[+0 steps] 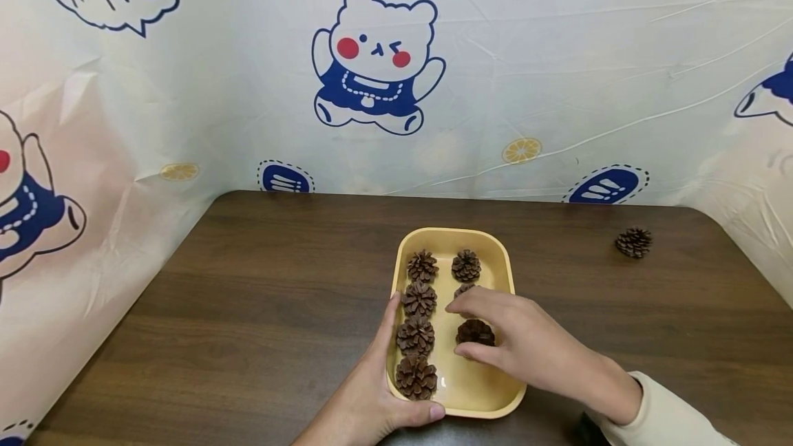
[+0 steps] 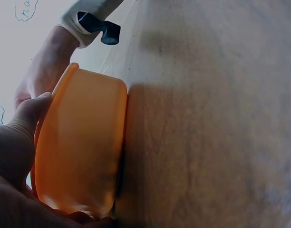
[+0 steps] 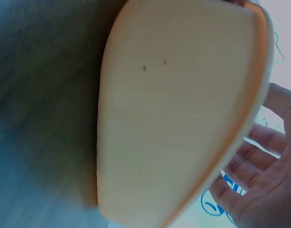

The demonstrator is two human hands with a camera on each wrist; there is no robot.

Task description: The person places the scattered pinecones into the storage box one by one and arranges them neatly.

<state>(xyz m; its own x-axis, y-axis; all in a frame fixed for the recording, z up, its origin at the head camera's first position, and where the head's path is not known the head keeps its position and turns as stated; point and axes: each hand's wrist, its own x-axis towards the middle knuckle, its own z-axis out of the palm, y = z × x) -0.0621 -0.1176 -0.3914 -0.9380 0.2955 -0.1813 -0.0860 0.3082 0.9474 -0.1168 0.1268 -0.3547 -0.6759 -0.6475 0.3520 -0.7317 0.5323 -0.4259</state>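
A yellow tray [image 1: 477,398] rests on the table with pine cones in two columns. My left hand [image 1: 372,391] grips its near left corner, thumb on the near rim and fingers along the left wall; the left wrist view shows that hand [image 2: 17,152] at the tray's side [image 2: 83,137]. Over the right column hovers my right hand [image 1: 533,343], its thumb and fingers apart around a dark pine cone [image 1: 476,331]. Those fingers partly hide another pine cone [image 1: 464,290]. In the right wrist view the right hand [image 3: 264,175] shows loose, spread fingers above the tray rim.
Several pine cones line the tray's left side, including the nearest pine cone [image 1: 416,377]. One pine cone [image 1: 466,266] sits at the far right inside. A lone pine cone [image 1: 635,243] lies on the brown table [image 1: 279,294] at the far right. A printed cloth [image 1: 495,74] hangs behind.
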